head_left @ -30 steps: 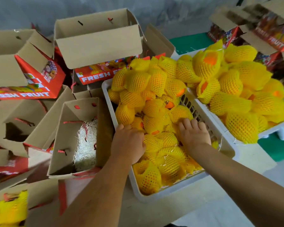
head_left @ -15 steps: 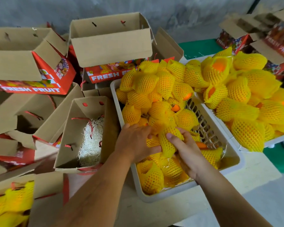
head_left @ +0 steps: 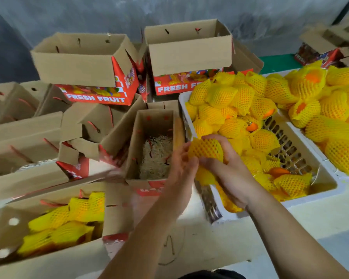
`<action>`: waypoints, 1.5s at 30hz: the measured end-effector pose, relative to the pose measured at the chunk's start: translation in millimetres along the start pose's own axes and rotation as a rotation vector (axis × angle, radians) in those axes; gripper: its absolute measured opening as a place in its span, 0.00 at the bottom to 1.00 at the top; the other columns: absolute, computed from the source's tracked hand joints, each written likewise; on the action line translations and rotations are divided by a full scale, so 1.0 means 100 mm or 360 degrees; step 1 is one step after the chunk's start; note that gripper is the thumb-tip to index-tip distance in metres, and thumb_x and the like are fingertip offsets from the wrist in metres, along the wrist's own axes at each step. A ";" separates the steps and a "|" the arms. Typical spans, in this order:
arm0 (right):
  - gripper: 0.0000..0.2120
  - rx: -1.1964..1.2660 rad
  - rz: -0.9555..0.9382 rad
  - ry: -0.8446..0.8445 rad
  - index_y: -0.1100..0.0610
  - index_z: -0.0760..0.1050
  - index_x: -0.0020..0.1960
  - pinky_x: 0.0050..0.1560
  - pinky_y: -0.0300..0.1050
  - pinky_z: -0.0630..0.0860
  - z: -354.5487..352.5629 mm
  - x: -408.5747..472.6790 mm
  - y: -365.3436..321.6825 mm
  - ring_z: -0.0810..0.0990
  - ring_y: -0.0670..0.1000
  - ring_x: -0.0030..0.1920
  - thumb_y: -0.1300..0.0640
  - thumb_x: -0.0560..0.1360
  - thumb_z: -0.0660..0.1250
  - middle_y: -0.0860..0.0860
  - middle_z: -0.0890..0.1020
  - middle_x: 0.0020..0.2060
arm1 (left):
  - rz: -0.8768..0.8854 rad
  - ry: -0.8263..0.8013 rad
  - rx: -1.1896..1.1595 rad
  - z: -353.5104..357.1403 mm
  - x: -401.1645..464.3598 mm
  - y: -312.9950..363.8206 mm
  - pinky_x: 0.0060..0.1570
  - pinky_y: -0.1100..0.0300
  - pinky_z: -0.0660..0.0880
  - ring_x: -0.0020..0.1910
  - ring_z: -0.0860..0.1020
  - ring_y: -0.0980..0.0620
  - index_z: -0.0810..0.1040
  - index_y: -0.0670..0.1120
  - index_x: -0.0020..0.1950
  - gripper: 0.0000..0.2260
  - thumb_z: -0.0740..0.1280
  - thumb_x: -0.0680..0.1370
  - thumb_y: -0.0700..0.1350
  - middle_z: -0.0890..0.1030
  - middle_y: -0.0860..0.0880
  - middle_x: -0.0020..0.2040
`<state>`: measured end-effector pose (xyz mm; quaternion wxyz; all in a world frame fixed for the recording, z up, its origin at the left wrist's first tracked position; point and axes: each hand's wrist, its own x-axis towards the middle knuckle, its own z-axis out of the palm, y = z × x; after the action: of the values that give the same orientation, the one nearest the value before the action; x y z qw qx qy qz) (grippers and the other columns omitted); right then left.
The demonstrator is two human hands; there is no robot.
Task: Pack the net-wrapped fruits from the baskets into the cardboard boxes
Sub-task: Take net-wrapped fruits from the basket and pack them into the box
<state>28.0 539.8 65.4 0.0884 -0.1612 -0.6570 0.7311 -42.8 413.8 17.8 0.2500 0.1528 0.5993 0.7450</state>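
My right hand (head_left: pixel 226 174) grips a fruit in yellow foam net (head_left: pixel 207 150) above the left rim of the white basket (head_left: pixel 318 190). My left hand (head_left: pixel 181 160) touches the same fruit from the left with its fingers against the net. The basket holds several net-wrapped fruits (head_left: pixel 236 109), some showing orange skin. An open cardboard box (head_left: pixel 153 146) lined with pale straw stands just left of the hands. At the lower left another box (head_left: pixel 54 226) holds several wrapped fruits.
A second white basket (head_left: pixel 330 117) piled with wrapped fruits stands to the right. Empty "FRESH FRUIT" cartons (head_left: pixel 93 65) are stacked at the back and left. More cartons (head_left: pixel 326 51) sit at the far right. The pale table edge (head_left: pixel 290 230) runs in front.
Both hands have lifted one wrapped fruit out of the basket pile and moved it left, toward the straw-lined box. The camera view has swung left and down, showing the filled box.
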 end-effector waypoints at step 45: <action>0.15 -0.1654 -0.0219 -0.0406 0.53 0.73 0.61 0.55 0.51 0.74 2.94 -0.30 0.98 0.75 0.55 0.57 0.64 0.76 0.63 0.53 0.75 0.54 | -0.0127 -0.0215 0.1737 -2.83 -1.23 0.47 0.49 0.50 0.76 0.50 0.78 0.47 0.72 0.52 0.44 0.07 0.63 0.82 0.44 0.79 0.52 0.50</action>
<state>-39.8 244.2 -2.8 -0.0357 -0.0502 -0.9468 0.3160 -99.2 107.4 6.2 0.2005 0.2848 0.8865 0.3046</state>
